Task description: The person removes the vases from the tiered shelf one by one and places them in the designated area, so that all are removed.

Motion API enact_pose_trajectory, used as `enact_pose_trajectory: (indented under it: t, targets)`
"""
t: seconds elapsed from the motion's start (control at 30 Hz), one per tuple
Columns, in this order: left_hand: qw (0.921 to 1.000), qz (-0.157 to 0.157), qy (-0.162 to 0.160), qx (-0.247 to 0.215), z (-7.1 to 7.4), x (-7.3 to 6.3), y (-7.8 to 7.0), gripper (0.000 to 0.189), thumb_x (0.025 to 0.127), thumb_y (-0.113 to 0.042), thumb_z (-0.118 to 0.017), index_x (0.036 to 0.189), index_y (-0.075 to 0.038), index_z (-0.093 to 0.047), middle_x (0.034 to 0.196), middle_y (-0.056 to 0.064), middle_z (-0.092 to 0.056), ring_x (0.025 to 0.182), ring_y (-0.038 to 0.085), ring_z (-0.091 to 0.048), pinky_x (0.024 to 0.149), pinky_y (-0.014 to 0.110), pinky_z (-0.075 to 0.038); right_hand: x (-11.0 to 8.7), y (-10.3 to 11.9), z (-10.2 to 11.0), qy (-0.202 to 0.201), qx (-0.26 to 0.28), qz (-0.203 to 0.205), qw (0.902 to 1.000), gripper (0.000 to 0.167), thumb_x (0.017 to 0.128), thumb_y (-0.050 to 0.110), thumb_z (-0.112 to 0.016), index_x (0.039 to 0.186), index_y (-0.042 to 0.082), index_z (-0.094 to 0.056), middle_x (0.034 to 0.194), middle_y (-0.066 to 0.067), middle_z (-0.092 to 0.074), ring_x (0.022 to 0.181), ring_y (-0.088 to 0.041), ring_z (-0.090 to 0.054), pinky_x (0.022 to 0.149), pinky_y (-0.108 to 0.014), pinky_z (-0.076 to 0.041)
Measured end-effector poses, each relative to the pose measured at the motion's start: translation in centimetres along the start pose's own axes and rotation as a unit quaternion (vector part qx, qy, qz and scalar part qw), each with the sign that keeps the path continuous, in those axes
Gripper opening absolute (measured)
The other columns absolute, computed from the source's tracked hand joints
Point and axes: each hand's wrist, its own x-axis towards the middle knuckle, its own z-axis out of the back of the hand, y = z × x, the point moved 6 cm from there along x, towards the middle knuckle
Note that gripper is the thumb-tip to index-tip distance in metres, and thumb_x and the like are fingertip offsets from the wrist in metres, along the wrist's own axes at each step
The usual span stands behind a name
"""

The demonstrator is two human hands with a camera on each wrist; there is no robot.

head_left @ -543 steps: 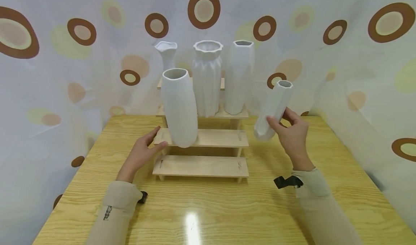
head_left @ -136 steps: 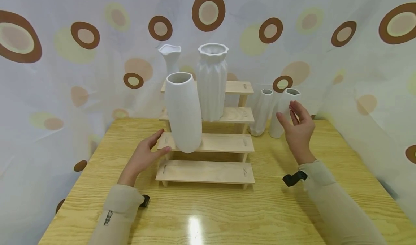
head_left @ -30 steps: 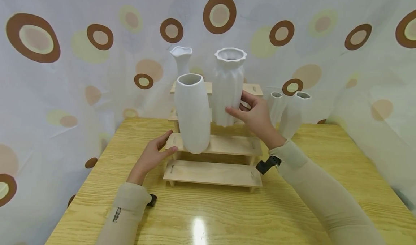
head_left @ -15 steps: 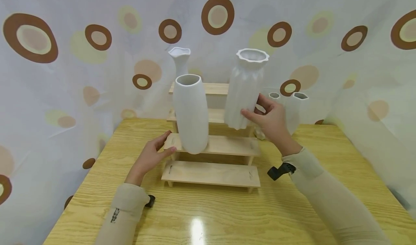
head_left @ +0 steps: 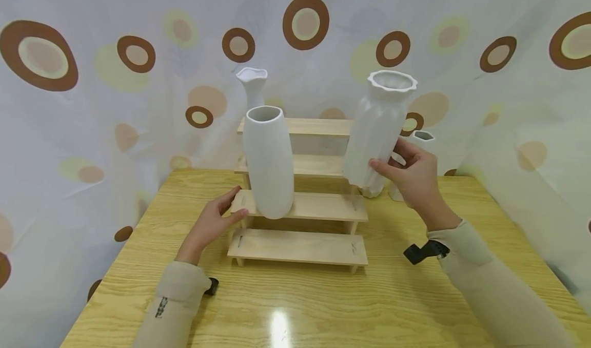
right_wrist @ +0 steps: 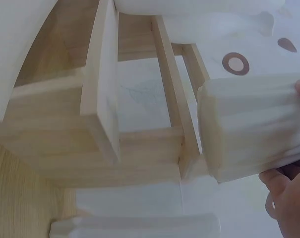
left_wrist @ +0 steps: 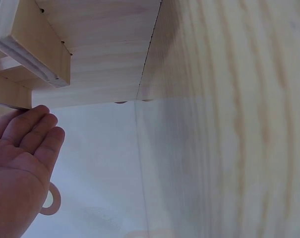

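My right hand [head_left: 417, 181] pinches a large white pleated vase [head_left: 376, 132] with a scalloped rim low on its side. The vase leans right, overlapping the right ends of the upper tiers in the head view; its base [right_wrist: 211, 134] faces the rack in the right wrist view. My left hand [head_left: 210, 230] holds the left end of the four-tier wooden display rack [head_left: 300, 248], thumb in front and fingers behind. In the left wrist view, straight fingertips [left_wrist: 45, 119] touch the wood. A smooth tall vase [head_left: 269, 168] stands on the second tier from the bottom, beside this hand.
A vase with a flared wavy rim [head_left: 254, 89] stands at the rack's upper left, partly hidden. On the table [head_left: 221, 307] right of the rack are an angular vase [head_left: 422, 138] and a slim vase [head_left: 373, 190], mostly hidden. A patterned curtain [head_left: 341, 9] surrounds the table.
The right hand has taken the angular vase off the rack to the table, then gripped the pleated vase and carried it right, tilting it. The left hand has stayed at the rack's end.
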Motion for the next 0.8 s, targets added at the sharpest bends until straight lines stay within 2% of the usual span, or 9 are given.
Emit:
enact_pose_trajectory:
  t: [0.4,0.53,0.8]
  targets:
    - [0.9999,0.002,0.000,0.011,-0.1,-0.1,-0.2,0.076,0.097,-0.038,-0.065,0.157,-0.013,-0.027,0.160,0.007,-0.025,0.146,0.030,-0.023,0.116,0.051,-0.024,-2.6,0.9,5.1,-0.036,0.008,-0.011,0.9993,0.059,0.079,-0.016,-0.074,0.135,-0.003,-0.059,0.122,-0.011,-0.067,0.100,-0.021,-0.070,0.084,-0.030,-0.054]
    - [1.0000,0.001,0.000,0.008,-0.1,-0.1,-0.2,0.075,0.097,-0.037,-0.065,0.157,-0.013,-0.027,0.160,0.007,-0.025,0.146,0.031,-0.025,0.115,0.051,-0.025,-3.2,1.0,6.4,-0.062,0.016,0.000,0.9980,0.058,0.077,-0.019,-0.074,0.132,-0.007,-0.060,0.117,-0.011,-0.069,0.099,-0.020,-0.070,0.082,-0.030,-0.054]
    - [1.0000,-0.001,-0.002,0.001,-0.1,-0.1,-0.3,0.076,0.097,-0.036,-0.065,0.157,-0.011,-0.026,0.159,0.007,-0.027,0.145,0.029,-0.026,0.115,0.049,-0.025,-4.5,0.4,9.2,-0.090,0.015,0.014,0.9957,0.057,0.076,-0.023,-0.072,0.130,-0.011,-0.059,0.109,-0.012,-0.071,0.094,-0.019,-0.068,0.082,-0.028,-0.054]
